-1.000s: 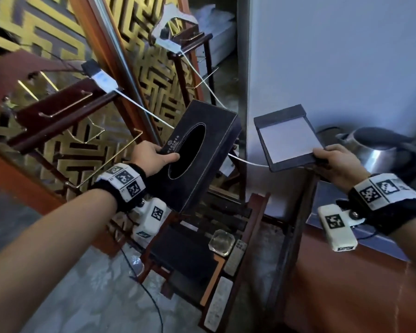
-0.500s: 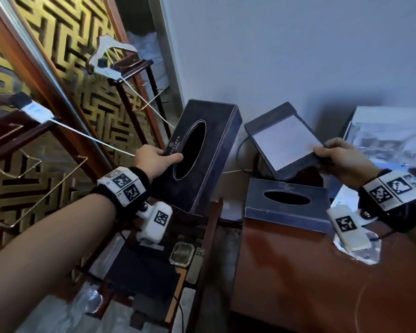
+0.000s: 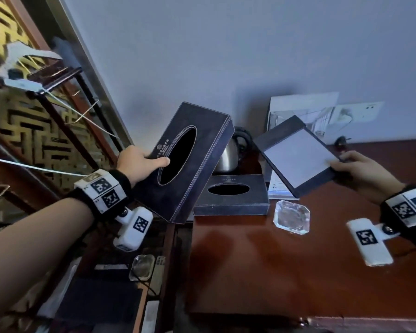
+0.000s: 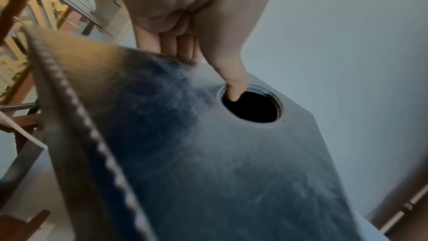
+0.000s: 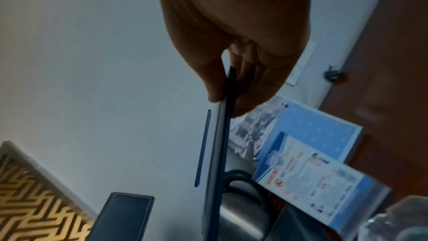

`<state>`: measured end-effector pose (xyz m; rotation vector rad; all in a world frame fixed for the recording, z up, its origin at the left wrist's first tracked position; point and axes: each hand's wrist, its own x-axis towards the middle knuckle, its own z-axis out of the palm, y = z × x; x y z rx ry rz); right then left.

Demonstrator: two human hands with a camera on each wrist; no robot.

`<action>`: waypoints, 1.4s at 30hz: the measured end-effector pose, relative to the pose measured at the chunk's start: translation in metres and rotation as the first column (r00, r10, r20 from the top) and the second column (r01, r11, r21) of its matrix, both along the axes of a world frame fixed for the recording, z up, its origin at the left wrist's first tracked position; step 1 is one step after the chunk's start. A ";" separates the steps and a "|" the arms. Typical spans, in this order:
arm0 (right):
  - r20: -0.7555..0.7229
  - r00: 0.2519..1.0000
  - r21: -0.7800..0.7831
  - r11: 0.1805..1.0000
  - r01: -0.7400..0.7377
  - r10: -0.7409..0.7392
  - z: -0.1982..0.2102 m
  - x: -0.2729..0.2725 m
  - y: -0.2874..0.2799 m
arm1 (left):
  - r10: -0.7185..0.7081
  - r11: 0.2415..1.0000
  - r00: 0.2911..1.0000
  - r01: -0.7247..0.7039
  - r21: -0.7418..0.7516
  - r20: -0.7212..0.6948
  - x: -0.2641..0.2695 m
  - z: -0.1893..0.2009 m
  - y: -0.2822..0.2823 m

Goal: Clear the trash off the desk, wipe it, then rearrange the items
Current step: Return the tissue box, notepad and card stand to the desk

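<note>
The desk filled far more of the head view than half a second before, and the kettle and wall socket had come into sight behind the items. A second box sat flat on the desk's back left part, with a glass ashtray just right of it and apart from it. The tissue box hung tilted in the air over the desk's left edge, higher and further right than earlier. The notepad was up too, slanted above the desk near the wall, now over the ashtray's side. Left hand gripped the tissue box, thumb hooked into the oval opening, fingers behind. Right hand pinched the notepad's near corner, thumb on top, fingers beneath.
</note>
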<state>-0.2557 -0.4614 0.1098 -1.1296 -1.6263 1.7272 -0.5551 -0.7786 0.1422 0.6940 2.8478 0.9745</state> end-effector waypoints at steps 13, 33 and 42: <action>0.179 0.950 -0.130 0.951 0.281 -0.257 -0.082 0.102 0.048 | -0.335 0.893 0.941 0.335 -0.300 0.054 0.035 -0.038 0.070; 0.335 0.902 -0.308 0.873 0.377 -0.272 -0.191 0.102 0.071 | -0.451 0.734 0.878 0.468 -0.492 0.161 0.065 -0.077 0.090; 0.555 0.832 -0.221 0.961 0.169 -0.019 -0.193 0.092 0.070 | -0.498 0.697 0.852 0.503 -0.510 0.160 0.074 -0.078 0.094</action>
